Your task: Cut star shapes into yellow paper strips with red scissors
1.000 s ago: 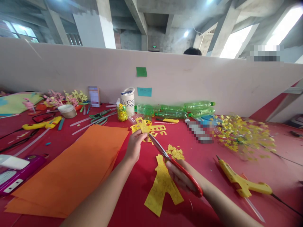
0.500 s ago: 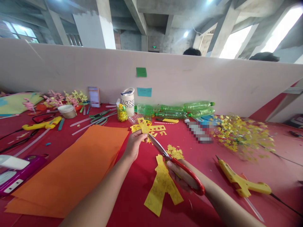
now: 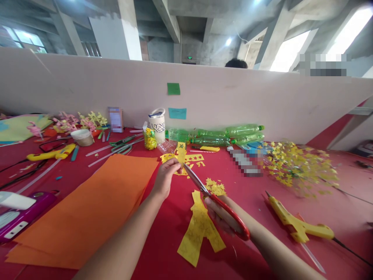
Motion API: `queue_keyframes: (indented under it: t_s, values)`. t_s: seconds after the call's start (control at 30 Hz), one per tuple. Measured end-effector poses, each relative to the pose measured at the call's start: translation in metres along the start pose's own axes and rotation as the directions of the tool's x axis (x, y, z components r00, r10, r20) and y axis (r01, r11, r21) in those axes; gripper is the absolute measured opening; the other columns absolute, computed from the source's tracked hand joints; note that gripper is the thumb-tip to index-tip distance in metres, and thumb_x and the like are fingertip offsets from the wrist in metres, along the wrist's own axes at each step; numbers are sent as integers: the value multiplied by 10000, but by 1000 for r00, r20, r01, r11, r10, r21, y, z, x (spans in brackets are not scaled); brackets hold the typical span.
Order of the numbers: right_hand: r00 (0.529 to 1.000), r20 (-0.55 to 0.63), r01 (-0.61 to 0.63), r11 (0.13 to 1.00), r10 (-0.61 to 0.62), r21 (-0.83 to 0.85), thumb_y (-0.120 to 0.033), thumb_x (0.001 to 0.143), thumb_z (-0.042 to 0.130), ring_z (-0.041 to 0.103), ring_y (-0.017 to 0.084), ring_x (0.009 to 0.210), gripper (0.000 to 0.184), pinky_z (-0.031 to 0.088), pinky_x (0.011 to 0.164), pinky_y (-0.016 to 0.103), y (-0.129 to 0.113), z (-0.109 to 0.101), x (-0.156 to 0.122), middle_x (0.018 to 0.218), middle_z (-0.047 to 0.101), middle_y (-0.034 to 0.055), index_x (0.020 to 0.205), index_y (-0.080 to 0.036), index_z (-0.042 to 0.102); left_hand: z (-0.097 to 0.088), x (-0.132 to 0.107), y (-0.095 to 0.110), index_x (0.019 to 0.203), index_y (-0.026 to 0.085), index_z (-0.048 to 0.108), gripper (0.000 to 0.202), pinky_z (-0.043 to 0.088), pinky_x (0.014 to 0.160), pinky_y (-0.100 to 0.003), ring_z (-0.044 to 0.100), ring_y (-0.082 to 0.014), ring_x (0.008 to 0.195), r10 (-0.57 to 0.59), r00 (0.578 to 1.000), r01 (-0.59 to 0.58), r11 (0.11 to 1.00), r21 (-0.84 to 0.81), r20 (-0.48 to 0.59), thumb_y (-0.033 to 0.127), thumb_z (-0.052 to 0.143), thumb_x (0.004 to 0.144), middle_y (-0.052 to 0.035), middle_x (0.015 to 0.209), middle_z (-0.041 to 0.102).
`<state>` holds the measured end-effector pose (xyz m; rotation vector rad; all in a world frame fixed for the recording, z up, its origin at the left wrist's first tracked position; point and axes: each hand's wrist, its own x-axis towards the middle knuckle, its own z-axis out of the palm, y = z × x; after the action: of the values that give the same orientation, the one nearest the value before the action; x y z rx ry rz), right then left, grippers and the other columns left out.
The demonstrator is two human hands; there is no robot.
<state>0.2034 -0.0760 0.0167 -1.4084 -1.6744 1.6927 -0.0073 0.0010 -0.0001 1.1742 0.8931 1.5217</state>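
Observation:
My left hand (image 3: 164, 177) pinches a small strip of yellow paper (image 3: 181, 152), held upright with a star drawn or cut near its top. Red-handled scissors (image 3: 230, 212) are gripped in my right hand (image 3: 220, 214), their blade tips touching or just beside the strip's lower end at my left fingertips. Below the blades lie yellow paper strips (image 3: 195, 233) marked with star outlines. A small heap of cut yellow stars (image 3: 215, 187) sits by my right hand. Beyond my left hand are yellow scraps (image 3: 194, 158) with star-shaped holes.
Orange sheets (image 3: 87, 210) spread across the left. A yellow glue gun (image 3: 297, 221) lies at right, below a bunch of yellow stars (image 3: 297, 165). Green plastic bottles (image 3: 212, 138), a white cup (image 3: 157, 126) and a utility knife (image 3: 210, 149) line the back. Another glue gun (image 3: 52, 152) is at left.
The yellow strip in my left hand has turned and now stands upright, its star mark facing me. The scissors have shifted very slightly; both arms stay nearly in place.

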Motion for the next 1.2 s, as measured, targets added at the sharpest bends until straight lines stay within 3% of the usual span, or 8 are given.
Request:
queue_keyframes:
  t_s: [0.23, 0.5, 0.9, 1.2]
  values:
    - [999, 22, 33, 999, -33, -39, -676, 853, 430, 334, 61, 292, 542, 270, 338, 178, 1, -3, -1, 341, 323, -88, 641, -179, 473, -5, 2, -3, 606, 181, 552, 187, 358, 658, -251, 459, -126, 625, 20, 999, -24, 997, 68, 50, 264, 575, 771, 18, 594, 512]
    - [997, -73, 18, 997, -23, -74, -660, 839, 469, 307, 54, 278, 539, 213, 330, 185, -4, 2, -3, 347, 328, -77, 586, -186, 440, -6, 2, 0, 575, 184, 545, 213, 359, 642, -252, 455, -134, 629, 51, 997, -60, 987, 150, 65, 273, 570, 767, 14, 585, 508]
    - [996, -84, -9, 994, 0, -107, -660, 823, 489, 305, 50, 290, 545, 199, 320, 186, -8, 2, -2, 376, 341, -68, 560, -188, 417, -8, 3, -5, 594, 183, 529, 219, 364, 662, -254, 463, -130, 641, 52, 995, -66, 982, 179, 79, 268, 554, 795, 27, 594, 509]
    - [994, -111, -41, 987, 24, -155, -674, 825, 463, 345, 58, 278, 542, 251, 304, 178, -12, 1, -3, 376, 365, -68, 583, -190, 421, -5, 1, -6, 604, 182, 529, 218, 361, 672, -254, 465, -124, 642, 55, 996, -65, 987, 146, 74, 260, 564, 804, 29, 599, 510]
